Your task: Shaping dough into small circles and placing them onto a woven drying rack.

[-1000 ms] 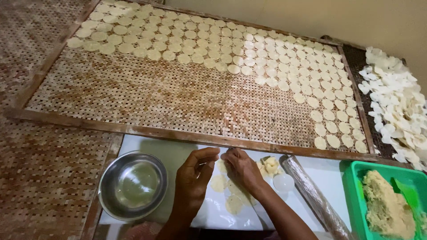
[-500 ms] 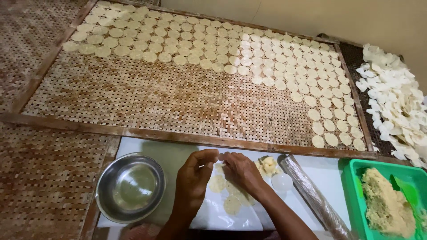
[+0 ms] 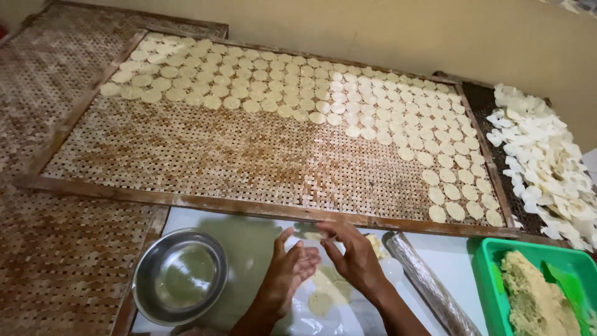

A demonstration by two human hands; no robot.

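My left hand (image 3: 291,271) and my right hand (image 3: 352,251) meet over a clear plastic sheet (image 3: 314,314) on a white board (image 3: 454,261), fingertips close together near the board's far edge. Thin pale dough rounds (image 3: 320,303) lie on the sheet under and beside the hands. What sits between the fingertips is too small to tell. A small lump of dough (image 3: 375,241) rests just right of my right hand. A plastic-wrapped rolling pin (image 3: 429,286) lies diagonally to the right.
A large woven bamboo tray (image 3: 205,155) with a wooden frame carries rows of dough discs (image 3: 385,106) along its far and right sides. A steel bowl (image 3: 180,275) sits left; a green tub of dough (image 3: 538,298) sits right. White dried chips (image 3: 547,162) are piled beyond.
The view has shifted a little. My hands have moved slightly up toward the board's far edge, and the left hand's fingers have opened wider.
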